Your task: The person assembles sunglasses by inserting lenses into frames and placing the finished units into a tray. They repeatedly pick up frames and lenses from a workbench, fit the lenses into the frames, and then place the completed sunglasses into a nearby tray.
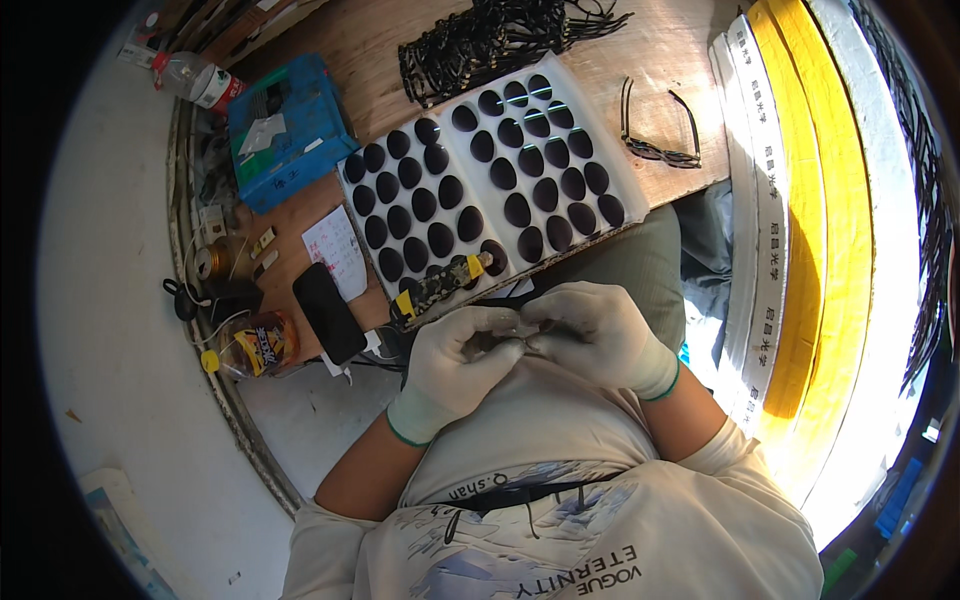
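My left hand (462, 362) and my right hand (592, 335) wear white gloves with green cuffs and meet in front of my body. The fingers of both are closed, their tips pinched together around something small that the gloves mostly hide. Just beyond them lies a white tray (636, 212) with rows of dark oval sunglass lenses (423, 206). Across the tray's near edge rests a hand tool (440, 283) with a black-and-yellow, worn handle. A pair of dark-framed glasses (660, 152) lies on the table to the right of the tray.
A heap of black spectacle frames (490, 45) lies behind the tray. Left are a blue box (290, 135), a written paper (335, 250), a black phone (330, 313) and a drink bottle (262, 343). Stacked white and yellow boxes (800, 220) line the right side.
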Motion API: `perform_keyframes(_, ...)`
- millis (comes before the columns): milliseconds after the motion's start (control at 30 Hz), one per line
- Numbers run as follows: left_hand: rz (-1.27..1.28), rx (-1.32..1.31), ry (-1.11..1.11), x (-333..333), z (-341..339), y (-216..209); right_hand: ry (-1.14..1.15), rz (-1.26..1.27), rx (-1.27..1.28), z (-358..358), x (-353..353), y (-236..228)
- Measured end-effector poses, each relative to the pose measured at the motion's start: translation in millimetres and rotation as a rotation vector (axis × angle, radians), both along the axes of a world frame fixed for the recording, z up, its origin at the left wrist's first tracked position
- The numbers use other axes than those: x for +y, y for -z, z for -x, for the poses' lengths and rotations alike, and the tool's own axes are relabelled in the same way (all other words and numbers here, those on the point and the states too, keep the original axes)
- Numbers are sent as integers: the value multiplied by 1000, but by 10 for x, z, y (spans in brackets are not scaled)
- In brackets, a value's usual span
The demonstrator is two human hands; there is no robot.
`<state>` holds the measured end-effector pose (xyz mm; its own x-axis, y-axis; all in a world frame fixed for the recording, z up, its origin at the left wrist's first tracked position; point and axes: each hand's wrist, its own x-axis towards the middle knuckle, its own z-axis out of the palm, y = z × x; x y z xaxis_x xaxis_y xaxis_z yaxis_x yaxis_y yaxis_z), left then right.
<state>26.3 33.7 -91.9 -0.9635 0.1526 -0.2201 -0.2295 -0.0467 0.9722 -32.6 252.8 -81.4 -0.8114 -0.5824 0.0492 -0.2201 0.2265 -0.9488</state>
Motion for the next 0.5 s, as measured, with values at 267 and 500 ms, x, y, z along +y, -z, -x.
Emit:
perform_keyframes(267, 454, 389, 16, -4, 107, -21, 80, -51, 125, -21, -50, 50)
perform_keyframes(500, 354, 49, 85, 1, 89, -129, 113, -120, -303, -35, -71, -80)
